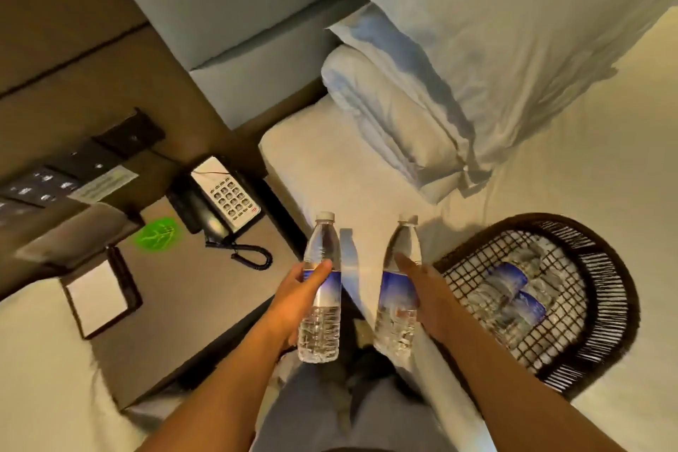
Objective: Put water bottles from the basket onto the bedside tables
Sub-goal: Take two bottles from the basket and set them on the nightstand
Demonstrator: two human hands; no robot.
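Note:
My left hand (293,299) grips a clear water bottle (320,319) with a blue label and white cap, held upright above the gap between bed and bedside table. My right hand (427,295) grips a second, similar water bottle (398,290), upright over the edge of the bed. A dark woven basket (601,290) lies on the white bed to the right of my right hand, with more blue-labelled bottles (513,290) lying inside. The brown bedside table (190,301) is at the left, below and beside my left hand.
On the bedside table sit a black telephone (216,202) with a coiled cord, a green leaf-shaped card (156,233) and a framed notepad (99,295). A switch panel (55,180) is on the wall behind. Pillows (458,66) lie at the head of the bed.

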